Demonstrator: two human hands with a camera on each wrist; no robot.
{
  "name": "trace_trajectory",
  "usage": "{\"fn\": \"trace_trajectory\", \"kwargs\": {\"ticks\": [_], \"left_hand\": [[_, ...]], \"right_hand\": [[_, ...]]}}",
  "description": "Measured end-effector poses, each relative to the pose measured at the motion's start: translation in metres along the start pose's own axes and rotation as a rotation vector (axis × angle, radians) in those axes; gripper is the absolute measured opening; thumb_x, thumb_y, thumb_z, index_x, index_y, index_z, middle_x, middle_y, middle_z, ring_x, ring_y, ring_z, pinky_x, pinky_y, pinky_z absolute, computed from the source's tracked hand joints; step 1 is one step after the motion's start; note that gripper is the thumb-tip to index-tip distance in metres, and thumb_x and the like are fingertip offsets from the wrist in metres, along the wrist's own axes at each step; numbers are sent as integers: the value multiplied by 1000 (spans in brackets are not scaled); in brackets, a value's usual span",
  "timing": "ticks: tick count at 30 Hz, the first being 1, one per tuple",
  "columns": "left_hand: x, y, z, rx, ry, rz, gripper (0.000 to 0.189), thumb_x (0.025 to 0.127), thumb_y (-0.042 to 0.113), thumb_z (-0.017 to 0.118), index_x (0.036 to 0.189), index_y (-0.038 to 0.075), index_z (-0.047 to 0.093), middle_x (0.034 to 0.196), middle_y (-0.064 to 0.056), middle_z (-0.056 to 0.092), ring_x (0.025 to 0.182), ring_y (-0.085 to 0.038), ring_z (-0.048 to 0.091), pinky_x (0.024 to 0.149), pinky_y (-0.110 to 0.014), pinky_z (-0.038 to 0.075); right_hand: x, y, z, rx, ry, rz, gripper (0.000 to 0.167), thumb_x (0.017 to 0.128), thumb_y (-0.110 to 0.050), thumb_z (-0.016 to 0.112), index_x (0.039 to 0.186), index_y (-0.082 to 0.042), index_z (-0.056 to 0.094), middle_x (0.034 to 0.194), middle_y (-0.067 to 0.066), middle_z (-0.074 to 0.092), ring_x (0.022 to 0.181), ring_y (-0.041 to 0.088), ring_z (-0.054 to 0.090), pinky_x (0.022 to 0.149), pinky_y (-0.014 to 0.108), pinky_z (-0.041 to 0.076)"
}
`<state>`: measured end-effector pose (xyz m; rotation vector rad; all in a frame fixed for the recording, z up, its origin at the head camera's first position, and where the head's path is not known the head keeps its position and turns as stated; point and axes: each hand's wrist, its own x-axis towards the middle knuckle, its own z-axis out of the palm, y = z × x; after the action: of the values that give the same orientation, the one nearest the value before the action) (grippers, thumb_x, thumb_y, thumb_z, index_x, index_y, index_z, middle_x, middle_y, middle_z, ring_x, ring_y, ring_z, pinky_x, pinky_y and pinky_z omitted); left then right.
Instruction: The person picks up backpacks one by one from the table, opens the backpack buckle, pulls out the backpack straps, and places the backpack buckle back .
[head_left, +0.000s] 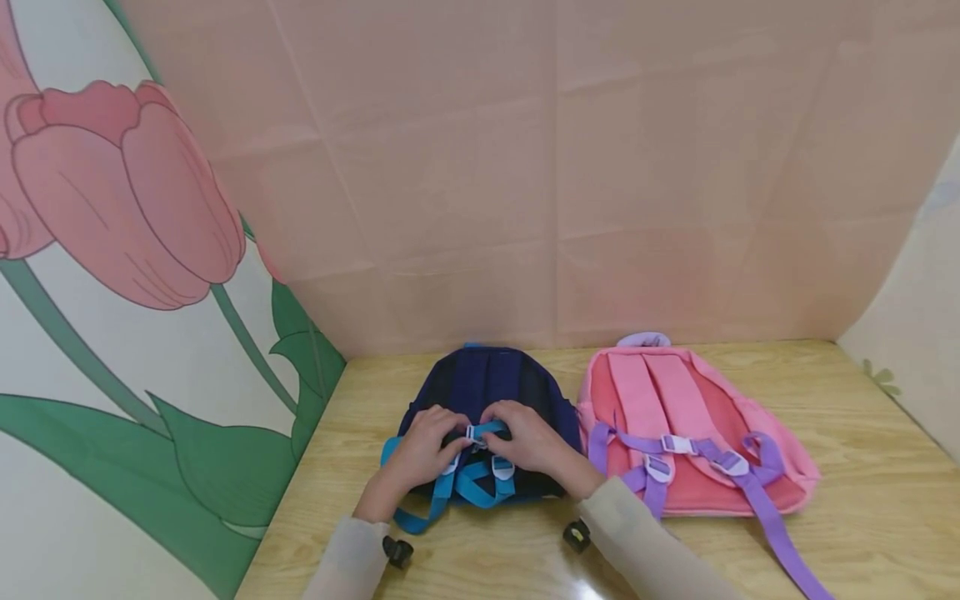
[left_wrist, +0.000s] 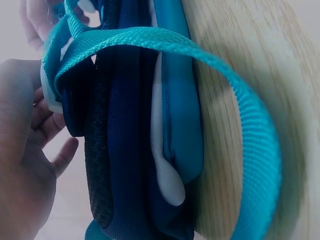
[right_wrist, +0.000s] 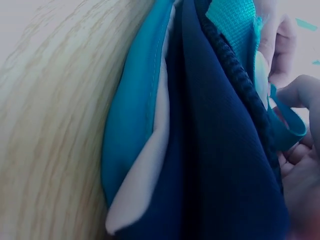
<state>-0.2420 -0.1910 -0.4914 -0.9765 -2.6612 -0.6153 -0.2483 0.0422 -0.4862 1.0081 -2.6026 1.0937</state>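
Observation:
A navy backpack (head_left: 480, 375) lies with its shoulder-strap side up. Over its lower middle, my left hand (head_left: 426, 446) pinches a small white buckle (head_left: 471, 432) on the chest strap. From the other side, the thumb and fingers of my right hand (head_left: 531, 442) grip the blue chest strap (head_left: 491, 427) close to that buckle. White strap adjusters (head_left: 503, 469) sit just below the hands. A loose turquoise strap (left_wrist: 260, 135) loops out beside the bag in the left wrist view. The right wrist view shows the bag's blue side panel (right_wrist: 135, 85) with pale trim.
A pink backpack (head_left: 776, 442) lies right beside the navy one, its purple chest strap joined by a white buckle (head_left: 678, 444). One purple strap (head_left: 783, 542) trails toward the front of the wooden table (head_left: 885, 517). A pinkish-brown sheet (head_left: 555, 183) hangs behind.

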Motion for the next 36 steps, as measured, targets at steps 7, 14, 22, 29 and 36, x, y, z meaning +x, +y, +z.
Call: {"fn": "trace_trajectory", "kwargs": {"ticks": [7,14,22,29,36], "left_hand": [[-1,0,0,-1,6,-2,19,97,26,70,114,17,70,105,5,70,96,-12,55,97,-45,44],[-1,3,-2,-19,-6,-21,19,97,26,70,113,17,71,105,5,70,96,-12,55,99,-45,43],[-1,2,-2,-23,25,-10,18,96,24,71,112,16,71,103,4,70,95,-12,55,97,-46,44],[-2,2,-3,-16,40,-3,18,96,24,71,113,16,71,105,5,70,96,-12,55,97,-45,44],[-1,2,-4,-21,31,-5,19,98,27,69,114,18,71,107,5,70,97,-12,55,98,-44,44]], "right_hand": [[-7,2,-9,30,21,-17,18,92,-16,72,109,-13,68,102,0,65,89,15,56,81,32,52],[-12,3,-17,27,18,-25,23,92,-18,73,113,-11,68,91,-3,61,82,12,55,73,28,50],[-16,6,-23,5,25,-24,21,90,-19,77,107,-12,68,76,-11,53,71,5,49,64,23,46],[-19,7,-29,-53,3,15,11,89,-23,77,94,-19,68,77,-6,58,70,10,52,60,23,45],[-20,4,-33,-131,-36,42,10,89,-23,77,93,-20,69,81,-7,60,74,12,55,63,24,46]]}}
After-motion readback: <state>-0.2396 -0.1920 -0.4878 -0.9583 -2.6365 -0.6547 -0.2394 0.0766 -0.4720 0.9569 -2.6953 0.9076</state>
